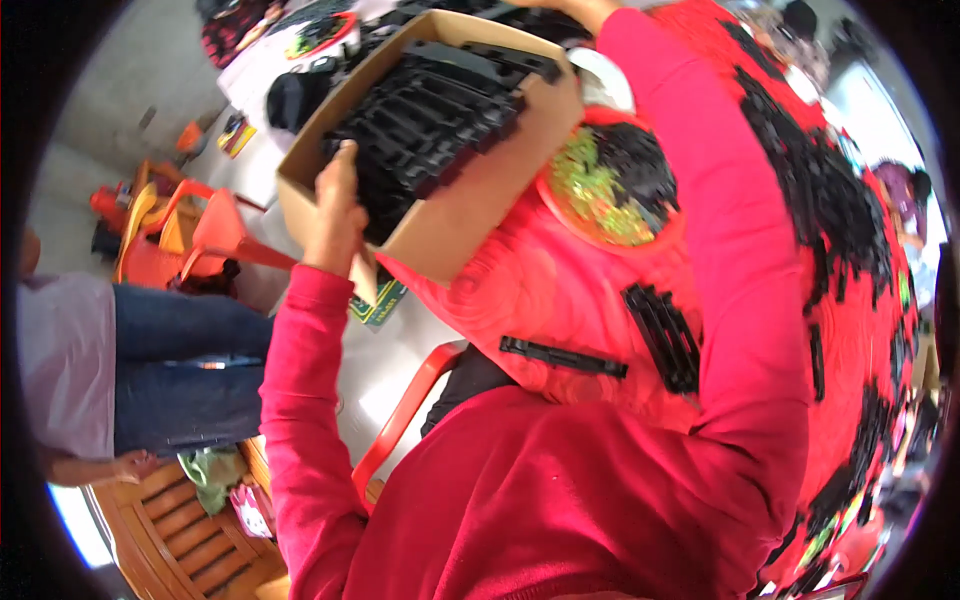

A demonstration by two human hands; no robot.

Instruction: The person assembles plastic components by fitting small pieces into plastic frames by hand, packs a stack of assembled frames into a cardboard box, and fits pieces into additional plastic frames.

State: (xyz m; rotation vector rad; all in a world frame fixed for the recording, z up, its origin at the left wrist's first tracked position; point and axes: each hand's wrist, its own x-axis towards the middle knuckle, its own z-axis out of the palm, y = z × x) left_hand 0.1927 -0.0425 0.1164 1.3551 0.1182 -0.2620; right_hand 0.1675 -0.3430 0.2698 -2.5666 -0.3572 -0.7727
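Note:
A brown cardboard box (455,225) full of black plastic parts (430,120) is held up over a red table (560,300). My left hand (335,215) grips the box's near left rim, thumb inside against the black parts. My right arm in a pink-red sleeve reaches up along the right; my right hand (570,10) is at the box's far corner, mostly cut off by the top edge. A red bowl (610,185) with black and yellow-green small pieces lies on the table just under the box.
Flat black strips (565,357) and a black grid piece (665,335) lie on the red table. Many black parts (830,220) cover its right side. Red plastic chairs (200,240) stand at left. A person in jeans (170,360) stands at far left beside a wooden bench (185,530).

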